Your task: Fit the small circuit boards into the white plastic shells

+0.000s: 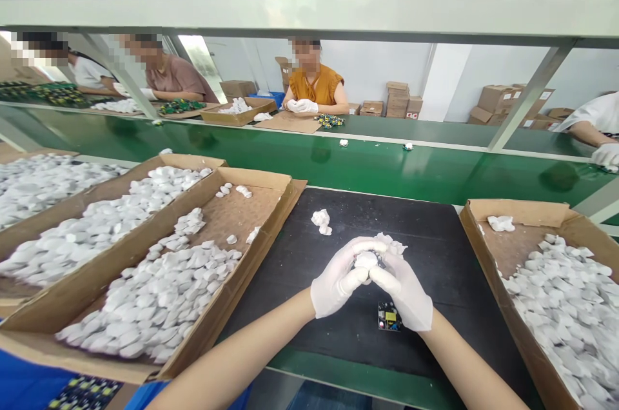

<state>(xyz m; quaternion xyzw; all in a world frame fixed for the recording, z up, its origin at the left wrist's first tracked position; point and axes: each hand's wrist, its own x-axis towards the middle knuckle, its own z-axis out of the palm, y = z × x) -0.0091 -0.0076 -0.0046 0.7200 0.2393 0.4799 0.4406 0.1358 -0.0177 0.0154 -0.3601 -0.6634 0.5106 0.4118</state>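
My left hand (337,279) and my right hand (405,292), both in thin white gloves, meet above the black mat (333,339). Between the thumbs and curled fingers they grip a small white rounded piece (366,260), maybe a shell or cover; the fingers hide much of it. Just below my right hand, a small circuit board (389,317) with yellow and blue parts lies on the mat. Beyond the fingertips is a clump of white pieces (394,245), partly covered by my hands. Another small white pile (322,220) rests farther back on the left.
Shallow cardboard trays of white pieces stand left (251,262) and right (488,268). Behind the mat runs a green conveyor (290,162) carrying a few small boards. Across it sit several people in gloves, one in an orange top (329,89). A white shelf beam (309,10) crosses above.
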